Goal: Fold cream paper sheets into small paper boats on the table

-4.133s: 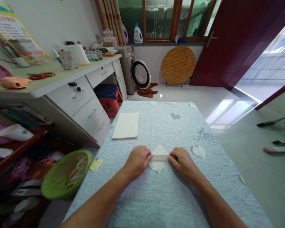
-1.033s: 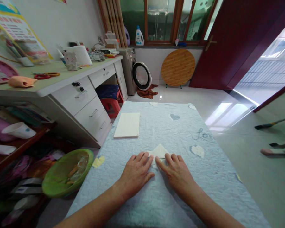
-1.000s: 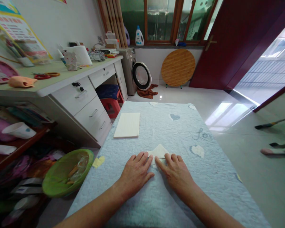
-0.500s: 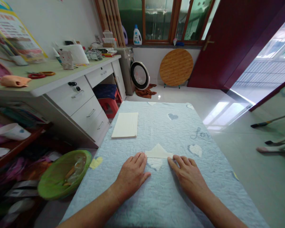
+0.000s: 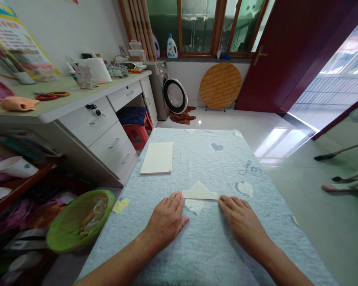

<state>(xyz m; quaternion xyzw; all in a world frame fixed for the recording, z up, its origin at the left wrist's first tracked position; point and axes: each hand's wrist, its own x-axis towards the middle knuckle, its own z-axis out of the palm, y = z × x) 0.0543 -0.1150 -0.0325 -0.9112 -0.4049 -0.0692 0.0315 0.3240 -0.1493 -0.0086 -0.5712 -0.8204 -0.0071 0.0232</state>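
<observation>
A small folded sheet of pale paper (image 5: 199,192) lies on the cloth-covered table, shaped as a low triangle above a straight band. My left hand (image 5: 167,216) rests flat at its left end, fingers stretched out and thumb apart, with the fingertips at the paper's edge. On the other side, my right hand (image 5: 241,220) lies with its fingers extended just beside the paper's right end, holding nothing. Farther back on the left sits a pad of cream paper (image 5: 157,158).
The table wears a light blue quilted cloth (image 5: 197,246) with heart prints. To the left stand a white desk (image 5: 86,115) and a green basket (image 5: 55,238). A washing machine (image 5: 159,89) with its door open is behind, beside a round wooden tabletop (image 5: 220,85).
My right hand has slid slightly right, its fingers and thumb coming off the paper's right end. My left hand and the folded paper stay in place.
</observation>
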